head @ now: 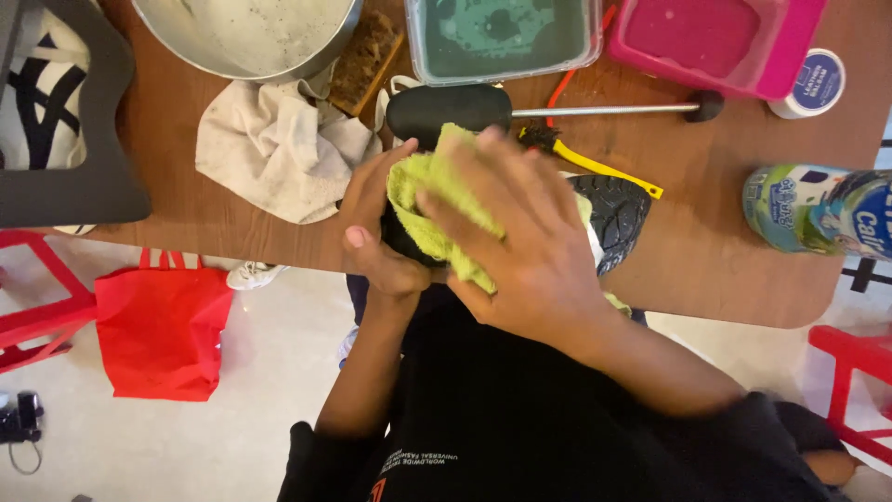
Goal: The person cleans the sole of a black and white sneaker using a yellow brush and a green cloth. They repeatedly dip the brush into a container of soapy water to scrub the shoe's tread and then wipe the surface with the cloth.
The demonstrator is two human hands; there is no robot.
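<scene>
The brown wooden bench (706,251) fills the upper part of the view, and the person stands at its near edge. At 12 o'clock from the hands, a big metal bowl (246,37) stands at the far edge, with a dirty white rag (269,149) just below it and a brown brush (364,60) beside it. At 1 o'clock there is a clear tub with dark green water (502,37), and further right a pink tub (711,42). A red bag (158,330) is on the floor at 8 o'clock.

The black shoe (613,214) is at the near edge of the bench, in the middle of the view, and its sole with tread shows at 3 o'clock from the hands. The right hand (520,242) lies flat with spread fingers and presses a yellow-green cloth (437,186) on the shoe. The left hand (372,232) is closed around the shoe's other end, touching the cloth.

A tool with a black handle and metal rod (520,109) lies just behind the hands. A small yellow brush (604,172) is near it. A green and white can (818,209) lies on its side at 3 o'clock, and a small round tin (810,84) is at 2 o'clock.
</scene>
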